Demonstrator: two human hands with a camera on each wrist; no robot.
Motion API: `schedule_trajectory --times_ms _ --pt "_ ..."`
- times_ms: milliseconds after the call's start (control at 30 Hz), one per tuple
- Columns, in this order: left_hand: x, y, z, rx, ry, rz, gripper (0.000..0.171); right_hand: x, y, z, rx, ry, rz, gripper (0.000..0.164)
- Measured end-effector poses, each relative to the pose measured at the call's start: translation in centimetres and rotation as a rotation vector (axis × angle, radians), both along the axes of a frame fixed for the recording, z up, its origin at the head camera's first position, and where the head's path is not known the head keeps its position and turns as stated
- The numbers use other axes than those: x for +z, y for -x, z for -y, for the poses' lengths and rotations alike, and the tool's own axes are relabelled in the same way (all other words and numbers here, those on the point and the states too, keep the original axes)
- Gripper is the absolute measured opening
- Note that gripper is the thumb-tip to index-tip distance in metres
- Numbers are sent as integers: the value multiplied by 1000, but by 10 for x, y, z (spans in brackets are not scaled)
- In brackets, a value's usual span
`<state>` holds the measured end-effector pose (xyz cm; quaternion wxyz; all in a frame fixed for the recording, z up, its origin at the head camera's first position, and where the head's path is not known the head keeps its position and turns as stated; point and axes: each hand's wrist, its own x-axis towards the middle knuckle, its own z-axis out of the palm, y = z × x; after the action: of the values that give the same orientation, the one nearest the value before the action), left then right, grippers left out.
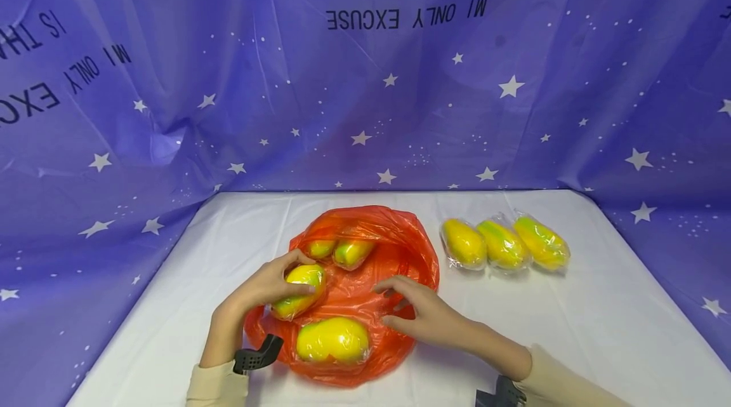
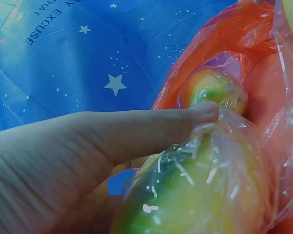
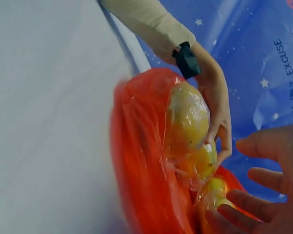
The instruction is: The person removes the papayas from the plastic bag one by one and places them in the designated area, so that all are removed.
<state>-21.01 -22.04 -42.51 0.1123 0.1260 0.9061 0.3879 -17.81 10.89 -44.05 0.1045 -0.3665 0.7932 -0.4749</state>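
Note:
My left hand [image 1: 267,285] grips a yellow-green mango [image 1: 306,275] in clear wrap, its thumb lying across the top. This mango is at the left side of an opened red plastic bag [image 1: 362,289]. In the left wrist view the thumb presses the crinkled wrap of the mango [image 2: 205,190]. Another wrapped mango [image 1: 334,339] lies at the bag's near side, and two more, one a greener mango [image 1: 351,253], sit at its back under the red film. Over the bag's right part my right hand [image 1: 425,315] hovers with fingers spread and loosely bent, holding nothing.
Three wrapped mangoes, among them a middle mango [image 1: 504,245], lie in a row on the white table [image 1: 514,312], right of the bag. A purple star-printed cloth [image 1: 365,108] hangs behind and along both sides. Each wrist carries a black camera mount [image 1: 258,354].

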Motion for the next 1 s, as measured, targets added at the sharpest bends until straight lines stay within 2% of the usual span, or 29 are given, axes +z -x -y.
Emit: schedule_trajectory --times_ms 133,367,700,1000 --pt "0 0 0 0 -2 0 42 5 -1 13 45 -42 3 46" --pt "-1 0 1 -8 5 0 42 9 0 35 136 -125 -90 52" --pt "0 0 2 -5 2 3 42 11 1 58 285 -242 -135 60" --pt "1 -1 0 -4 1 6 41 9 -1 64 280 -297 -166 51"
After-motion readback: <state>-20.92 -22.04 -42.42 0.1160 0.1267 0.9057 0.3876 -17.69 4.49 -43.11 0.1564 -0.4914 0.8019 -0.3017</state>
